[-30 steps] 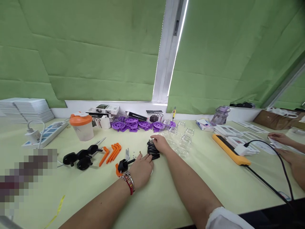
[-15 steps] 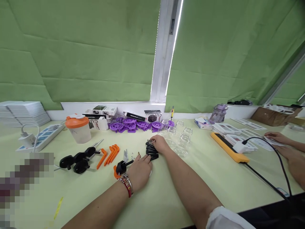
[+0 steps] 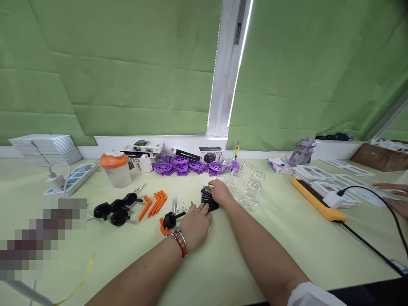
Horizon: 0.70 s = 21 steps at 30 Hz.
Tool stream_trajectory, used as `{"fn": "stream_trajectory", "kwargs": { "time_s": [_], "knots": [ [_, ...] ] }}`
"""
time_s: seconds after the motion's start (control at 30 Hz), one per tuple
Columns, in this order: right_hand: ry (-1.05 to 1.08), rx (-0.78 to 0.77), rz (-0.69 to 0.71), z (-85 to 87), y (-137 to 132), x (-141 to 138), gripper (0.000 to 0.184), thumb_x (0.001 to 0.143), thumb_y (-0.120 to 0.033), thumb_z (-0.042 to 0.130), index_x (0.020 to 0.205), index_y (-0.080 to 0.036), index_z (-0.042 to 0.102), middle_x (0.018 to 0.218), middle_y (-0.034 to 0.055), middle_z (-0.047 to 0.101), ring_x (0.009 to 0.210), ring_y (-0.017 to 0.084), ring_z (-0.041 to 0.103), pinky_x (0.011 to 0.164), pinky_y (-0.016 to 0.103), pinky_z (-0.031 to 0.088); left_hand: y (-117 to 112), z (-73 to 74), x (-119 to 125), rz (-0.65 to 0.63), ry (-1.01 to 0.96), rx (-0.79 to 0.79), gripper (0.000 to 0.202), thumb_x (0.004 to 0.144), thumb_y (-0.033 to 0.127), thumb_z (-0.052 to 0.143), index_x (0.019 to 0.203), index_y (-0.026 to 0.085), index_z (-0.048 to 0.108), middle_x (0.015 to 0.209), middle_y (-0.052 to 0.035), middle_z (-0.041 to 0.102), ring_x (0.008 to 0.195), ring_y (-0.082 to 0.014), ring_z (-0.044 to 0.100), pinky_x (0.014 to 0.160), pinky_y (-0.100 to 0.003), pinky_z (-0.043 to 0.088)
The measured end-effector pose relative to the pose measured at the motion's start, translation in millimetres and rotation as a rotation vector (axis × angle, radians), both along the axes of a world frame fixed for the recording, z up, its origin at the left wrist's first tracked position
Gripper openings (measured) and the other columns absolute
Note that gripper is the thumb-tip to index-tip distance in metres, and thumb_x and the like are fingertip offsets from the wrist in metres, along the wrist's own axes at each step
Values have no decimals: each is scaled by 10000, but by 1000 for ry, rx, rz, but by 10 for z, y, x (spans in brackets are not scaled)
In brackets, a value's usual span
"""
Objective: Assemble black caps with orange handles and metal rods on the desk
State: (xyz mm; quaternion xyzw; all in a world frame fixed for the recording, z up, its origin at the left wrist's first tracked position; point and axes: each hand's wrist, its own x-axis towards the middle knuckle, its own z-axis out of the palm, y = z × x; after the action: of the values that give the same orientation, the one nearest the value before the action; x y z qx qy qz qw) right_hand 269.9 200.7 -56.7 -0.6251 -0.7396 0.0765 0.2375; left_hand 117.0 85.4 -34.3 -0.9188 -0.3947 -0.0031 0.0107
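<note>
My right hand (image 3: 219,192) lies on a small stack of black strips (image 3: 210,201), with its fingers curled over the far end of the stack. My left hand (image 3: 196,223) rests on the table just left of that stack, fingers stretched forward toward its near end and some tiny screws (image 3: 188,206). A beaded bracelet sits on my left wrist. Beside that wrist a black knob with a metal pin (image 3: 169,219) lies on an orange piece.
Clear glass jars (image 3: 251,187) stand right of my right hand, with purple discs (image 3: 185,165) and boxes behind. At left are orange angled pieces (image 3: 156,202), black knobs on rods (image 3: 117,208), an orange-lidded cup (image 3: 115,170) and a power strip (image 3: 73,178). An orange device (image 3: 317,199) and another person's hands (image 3: 392,195) are at right.
The view has shifted slightly, so everything sits a little to the right. My hands stay on and beside the black stack. The other person's hands have slid toward the right edge.
</note>
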Motion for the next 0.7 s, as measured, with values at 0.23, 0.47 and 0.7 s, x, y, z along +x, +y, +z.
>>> {"fn": "stream_trajectory", "kwargs": {
  "time_s": [0.23,0.47,0.7],
  "knots": [
    [210,133,65,289,-222,-96,304,846,-146,447,1094,-149,622,1105,109,594,975,193,550,857,306,406,-17,522,-483,172,-182,41,213,810,156,400,818,160,613,923,-121,652,874,-232,611,798,-361,424],
    [306,-210,479,490,-729,-537,203,829,-277,506,810,-188,687,714,20,658,653,144,573,624,259,418,-141,465,-995,664,-196,-83,317,701,489,538,652,176,516,639,-80,587,597,-248,586,541,-309,387],
    [574,-629,468,223,-1014,-852,29,720,-192,605,714,-170,588,591,-10,600,505,121,571,490,231,432,-172,173,-1013,646,-332,-225,346,644,265,537,974,162,545,809,-104,643,733,-266,615,591,-311,401]
  ]
}}
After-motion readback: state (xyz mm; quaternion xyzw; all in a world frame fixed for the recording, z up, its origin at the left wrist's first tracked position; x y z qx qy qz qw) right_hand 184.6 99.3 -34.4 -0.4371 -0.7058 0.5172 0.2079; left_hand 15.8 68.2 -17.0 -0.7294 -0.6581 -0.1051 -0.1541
